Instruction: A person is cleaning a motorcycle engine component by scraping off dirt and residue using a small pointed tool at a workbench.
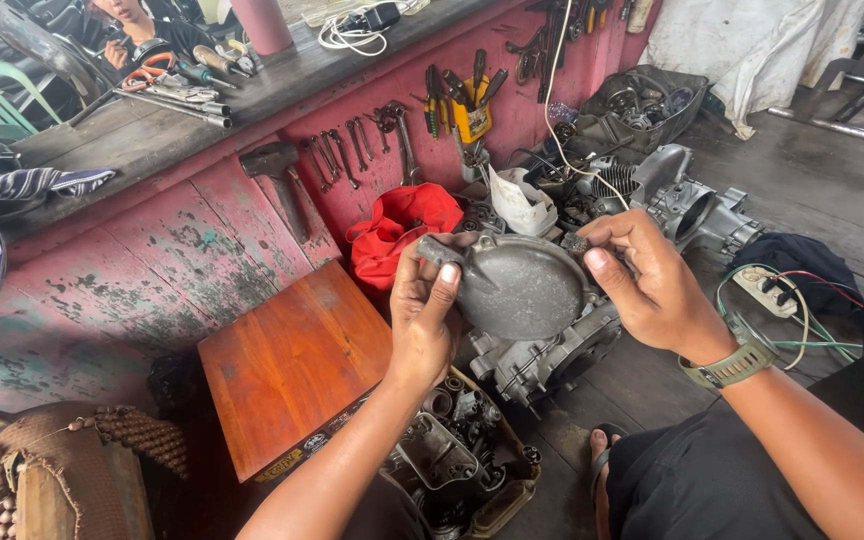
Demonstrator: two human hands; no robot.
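A round grey metal engine cover (524,288) is held up in front of me by both hands. My left hand (422,315) grips its left edge, thumb on the face near a lug. My right hand (652,285) pinches its right edge, a green watch on the wrist. Below the cover lies a grey engine casing (542,362) on the floor.
A wooden box lid (292,365) sits left, over a box of metal parts (457,465). A red cloth (397,228), a second engine block (697,210), a power strip with wires (767,290) and a pink wall hung with wrenches (352,145) surround me. A person sits at top left.
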